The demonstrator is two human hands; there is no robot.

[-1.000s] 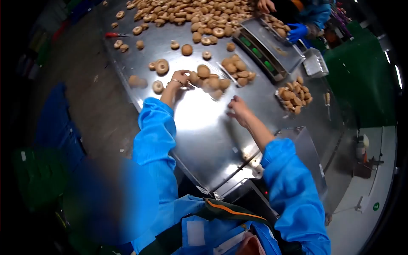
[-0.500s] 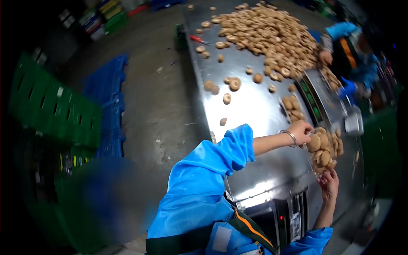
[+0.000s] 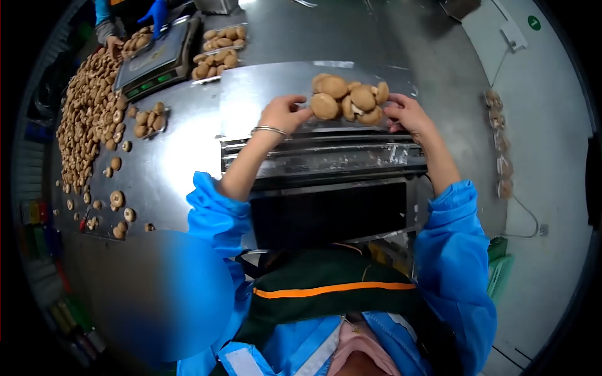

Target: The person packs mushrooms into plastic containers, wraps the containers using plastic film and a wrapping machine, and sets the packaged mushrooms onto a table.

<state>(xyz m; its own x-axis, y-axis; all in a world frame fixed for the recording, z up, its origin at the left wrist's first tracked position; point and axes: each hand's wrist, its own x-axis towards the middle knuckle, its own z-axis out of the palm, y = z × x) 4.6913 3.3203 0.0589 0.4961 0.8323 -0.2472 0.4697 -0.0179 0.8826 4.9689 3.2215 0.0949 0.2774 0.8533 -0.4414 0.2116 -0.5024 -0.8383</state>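
A clear tray of brown mushrooms (image 3: 348, 100) is held between my two hands, above the edge of a film wrapping machine (image 3: 332, 164). My left hand (image 3: 284, 115), with a bracelet at the wrist, pinches the tray's left end. At the right end, the fingers and thumb of my right hand (image 3: 409, 116) grip the tray. Below the tray, the machine shows metal rollers and bits of clear film, with a black plate (image 3: 329, 215) nearer my body.
Loose mushrooms (image 3: 91, 119) are heaped at the left of the metal table (image 3: 175, 131). A scale (image 3: 157, 59) stands beside the heap, where a co-worker's blue-gloved hand (image 3: 154, 17) is. Filled mushroom trays (image 3: 216, 62) sit behind my left hand. More packs (image 3: 500, 144) line the right side.
My view has swung toward the wrapping machine. Both hands have carried the mushroom tray over to the machine's edge, still gripping it at its two ends.
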